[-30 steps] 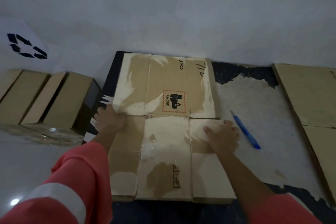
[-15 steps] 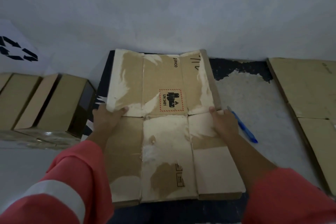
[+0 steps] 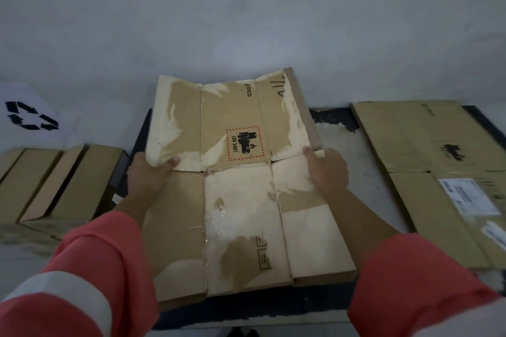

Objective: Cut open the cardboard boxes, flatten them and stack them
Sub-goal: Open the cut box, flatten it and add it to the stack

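Gripping the flattened box (image 3: 238,200) at mid-crease

The flattened box lies over the desk (image 3: 353,172), long axis running straight away from me, its PICO-printed far half tilted upward. My left hand (image 3: 149,172) pinches the left edge at the crease, thumb on top; my right hand (image 3: 328,169) grips the right edge likewise. Other flat cardboard (image 3: 438,172) lies to the right.
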